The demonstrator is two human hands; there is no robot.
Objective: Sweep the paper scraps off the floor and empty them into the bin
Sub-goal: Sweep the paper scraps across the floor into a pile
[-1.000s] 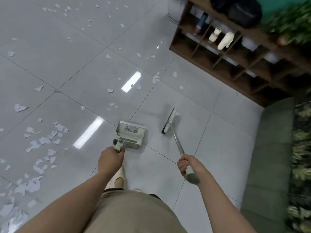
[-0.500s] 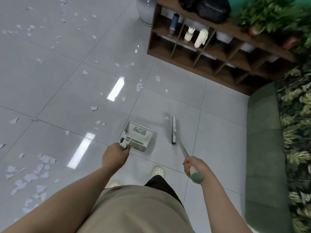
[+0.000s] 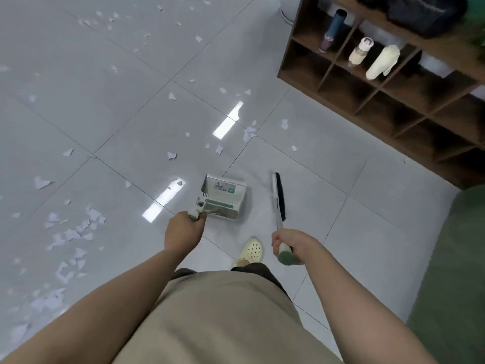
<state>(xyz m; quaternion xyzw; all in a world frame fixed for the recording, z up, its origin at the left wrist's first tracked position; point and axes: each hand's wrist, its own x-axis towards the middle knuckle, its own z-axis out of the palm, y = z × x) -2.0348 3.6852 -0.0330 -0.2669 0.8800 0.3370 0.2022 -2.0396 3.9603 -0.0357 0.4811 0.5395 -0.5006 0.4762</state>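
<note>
My left hand (image 3: 183, 229) grips the handle of a white and green dustpan (image 3: 224, 197), which hangs just above the grey tiled floor ahead of me. My right hand (image 3: 290, 244) grips the green-capped end of a broom handle; the broom head (image 3: 279, 197) with black bristles points forward, to the right of the dustpan. White paper scraps lie all over the floor: a dense patch (image 3: 70, 232) at the left, looser pieces (image 3: 248, 132) ahead of the dustpan. A round bin base (image 3: 287, 14) shows at the top edge, beside the shelf.
A dark wooden cubby shelf (image 3: 388, 82) with bottles stands at the upper right. A green mat (image 3: 451, 271) covers the floor on the right. My foot in a cream clog (image 3: 250, 249) is stepping forward between my hands.
I have walked forward towards the shelf, so the scraps near it look closer. The broom head has turned edge-on, bristles to the right. Both hands keep their grips.
</note>
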